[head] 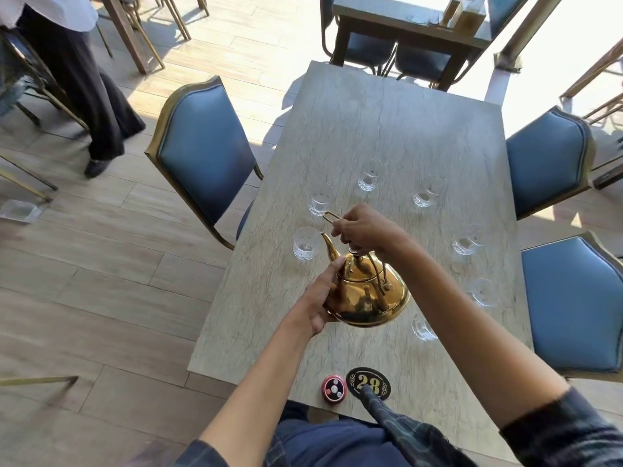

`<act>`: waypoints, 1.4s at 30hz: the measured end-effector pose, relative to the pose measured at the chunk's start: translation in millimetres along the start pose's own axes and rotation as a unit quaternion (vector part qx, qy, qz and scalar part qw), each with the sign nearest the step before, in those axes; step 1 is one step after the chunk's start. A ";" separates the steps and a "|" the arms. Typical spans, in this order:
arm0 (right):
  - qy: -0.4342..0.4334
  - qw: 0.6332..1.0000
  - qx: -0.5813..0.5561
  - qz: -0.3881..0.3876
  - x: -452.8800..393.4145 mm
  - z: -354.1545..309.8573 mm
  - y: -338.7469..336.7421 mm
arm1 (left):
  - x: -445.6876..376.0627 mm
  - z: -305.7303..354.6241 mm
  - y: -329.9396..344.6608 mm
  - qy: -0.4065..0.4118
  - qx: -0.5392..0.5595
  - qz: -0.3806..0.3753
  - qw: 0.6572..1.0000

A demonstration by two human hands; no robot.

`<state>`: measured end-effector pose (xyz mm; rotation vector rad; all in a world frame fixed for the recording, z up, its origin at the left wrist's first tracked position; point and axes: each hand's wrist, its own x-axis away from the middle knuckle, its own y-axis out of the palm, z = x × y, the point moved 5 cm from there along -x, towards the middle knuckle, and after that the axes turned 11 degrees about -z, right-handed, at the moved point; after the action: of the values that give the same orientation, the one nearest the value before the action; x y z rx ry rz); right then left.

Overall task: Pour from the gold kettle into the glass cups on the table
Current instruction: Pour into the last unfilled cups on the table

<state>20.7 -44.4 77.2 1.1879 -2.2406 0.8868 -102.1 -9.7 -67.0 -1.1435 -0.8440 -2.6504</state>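
**A:** Our right hand [362, 229] is curled round the kettle's handle [332, 215] from above, and our left hand [325, 294] cups the side of the gold kettle [365, 294], fingers wrapped against its belly. The kettle hangs above the tabletop, toward the left edge, spout [328, 246] pointing away from us at the nearest glass cup [306, 243].

**B:** So we judge the pour into that cup is just starting. We can't see any stream, and we can't tell whether the cup holds liquid.

**A:** Then we should bring the spout tip over the cup's mouth before tipping, let the right hand carry the weight, and use the left only to steady and set the angle. Tip slowly; the cup stands close to the left edge, so a nudge or splash could go over the side.

**B:** The other cups ring the middle of the table [387, 123]: one [321, 199] just beyond, two [371, 175] [427, 192] farther on, three [467, 242] [483, 291] [423, 326] toward the right edge and nearer us.

**A:** At the near edge sit a round call button [333, 386] and a number plaque [367, 383].

**B:** Around us, blue chairs [205, 146] flank both long edges, wood planks cover the floor, and another person [70, 62] stands at far left.
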 end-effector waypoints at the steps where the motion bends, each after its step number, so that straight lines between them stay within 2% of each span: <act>1: 0.000 1.000 -0.001 0.000 -0.3 -0.2 0.1 | -0.8 -0.3 -0.5 0.001 -0.001 -0.001 1.000; 42: -0.004 1.000 -0.008 0.006 -6.4 4.2 9.4 | -3.0 -3.1 -14.8 -0.013 -0.003 -0.015 1.000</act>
<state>15.8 -39.8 67.1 1.1740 -2.2584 0.8690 -106.8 0.6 -77.4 -1.1794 -0.8645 -2.6692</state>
